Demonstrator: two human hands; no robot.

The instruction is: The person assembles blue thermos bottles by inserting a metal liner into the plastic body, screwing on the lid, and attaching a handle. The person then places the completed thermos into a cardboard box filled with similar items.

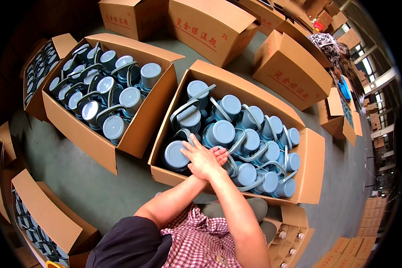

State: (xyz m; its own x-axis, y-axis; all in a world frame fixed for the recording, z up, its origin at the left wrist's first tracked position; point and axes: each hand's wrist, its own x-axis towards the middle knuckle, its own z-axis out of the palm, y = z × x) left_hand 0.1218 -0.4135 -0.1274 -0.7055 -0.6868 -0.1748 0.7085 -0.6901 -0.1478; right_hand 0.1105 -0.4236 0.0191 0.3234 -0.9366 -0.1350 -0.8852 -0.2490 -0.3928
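Both my hands meet and cross over the near side of an open cardboard carton [311,167]. On top lies my right hand [200,160], its fingers stretched toward the upper left, resting across my left hand [221,155]. Only some left fingers show, loosely extended to the right; the rest of that hand is hidden. Neither hand visibly holds anything. The carton is filled with blue-grey vacuum flasks [223,132] with round lids and curved carrying handles. Nearest to my right fingertips is a flask [176,155] in the carton's near left corner.
Left of it stands another open carton [76,127] of similar flasks. More cartons [210,27] stand behind, with one [49,219] at lower left. A divided box [295,223] with white-topped items sits at lower right. A person [328,47] is at far right.
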